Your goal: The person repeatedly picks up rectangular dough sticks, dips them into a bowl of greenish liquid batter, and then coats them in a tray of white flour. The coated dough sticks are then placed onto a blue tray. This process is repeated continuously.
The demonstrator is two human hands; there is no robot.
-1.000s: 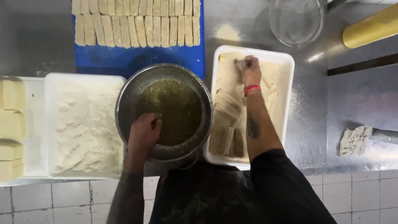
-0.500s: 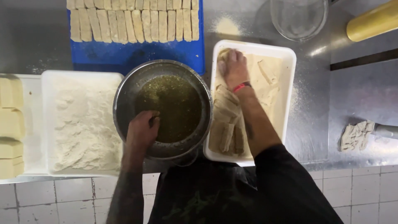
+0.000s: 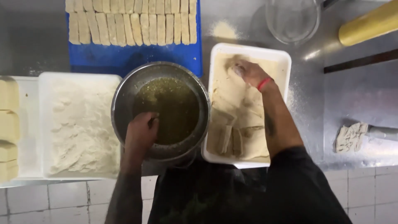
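Note:
My left hand (image 3: 141, 132) sits inside a round metal bowl (image 3: 124, 89) at its near-left side, fingers curled down into the green-yellow liquid (image 3: 176, 108); anything in them is hidden. My right hand (image 3: 247, 71), a red band on its wrist, is blurred at the far-left corner of a white tray (image 3: 286, 60) of beige crumbs. It is down in the crumbs, and its grip is unclear. Two or three crumb-coated strips (image 3: 231, 140) lie at the near end of that tray.
A white tray of flour (image 3: 83, 124) stands left of the bowl, with pale blocks (image 3: 8, 124) beyond it. Behind lies a blue cutting board (image 3: 124, 60) with several pale strips (image 3: 132, 23). A glass bowl (image 3: 292, 18), a yellow roll (image 3: 369, 25) and a caked scraper (image 3: 352, 137) are at the right.
My right hand has slid from the far middle of the crumb tray toward its far-left corner. My left hand has stayed in the bowl.

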